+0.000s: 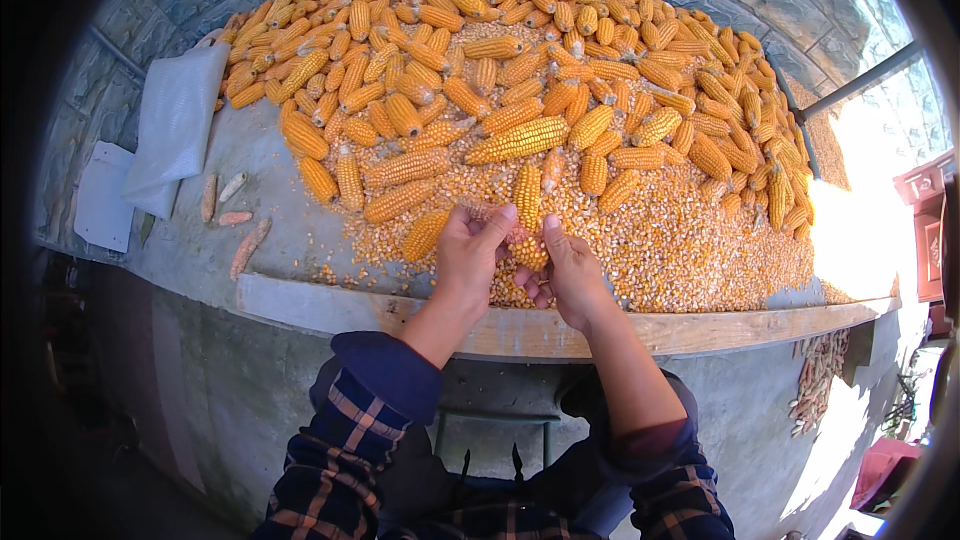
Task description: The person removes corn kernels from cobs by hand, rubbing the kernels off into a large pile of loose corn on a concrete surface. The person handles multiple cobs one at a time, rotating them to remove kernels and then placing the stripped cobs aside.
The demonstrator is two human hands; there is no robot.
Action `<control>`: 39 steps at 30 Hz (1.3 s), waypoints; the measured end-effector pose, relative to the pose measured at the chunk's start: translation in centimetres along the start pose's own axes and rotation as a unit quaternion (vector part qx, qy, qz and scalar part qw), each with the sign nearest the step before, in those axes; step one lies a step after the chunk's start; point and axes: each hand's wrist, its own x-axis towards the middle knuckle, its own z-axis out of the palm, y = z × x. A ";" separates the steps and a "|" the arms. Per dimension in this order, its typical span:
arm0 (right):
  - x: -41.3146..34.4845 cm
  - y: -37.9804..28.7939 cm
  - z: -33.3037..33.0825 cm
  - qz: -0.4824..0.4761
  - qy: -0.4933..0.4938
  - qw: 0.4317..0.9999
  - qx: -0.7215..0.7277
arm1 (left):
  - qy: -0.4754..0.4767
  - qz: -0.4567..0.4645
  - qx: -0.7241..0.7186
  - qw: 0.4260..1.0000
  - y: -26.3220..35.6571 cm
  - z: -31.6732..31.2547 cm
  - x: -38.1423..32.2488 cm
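Note:
A partly shelled corn cob [529, 250] is between my two hands above the loose corn kernels [652, 262]. Its far end is bare and pinkish, while yellow kernels remain at the near end. My left hand [466, 259] grips the bare part with the thumb on top. Around the kernelled end curl the fingers of my right hand [574, 274], its thumb along the side. Some of the cob is hidden by my fingers. Just beyond it, a full yellow ear of corn [527, 195] points away from me. Another ear [425, 235] lies left of my left hand.
A large heap of corn ears [495, 52] covers the back of the concrete slab [247, 142]. A wooden board [525, 330] edges its front. Bare cobs [250, 249] and a folded plastic sheet [180, 120] lie left. More cobs [817, 382] are piled low at right.

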 end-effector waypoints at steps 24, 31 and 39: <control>0.6 1.6 -0.7 -0.084 -0.058 0.995 -0.014 | 0.026 0.014 -0.047 0.998 0.3 0.6 0.1; 0.1 -0.1 -0.7 0.056 -0.046 0.995 0.073 | 0.019 0.017 -0.009 1.000 -0.1 0.4 -0.2; -0.1 1.1 -0.2 -0.099 -0.067 0.992 0.032 | 0.074 0.033 -0.007 0.997 0.5 0.4 0.5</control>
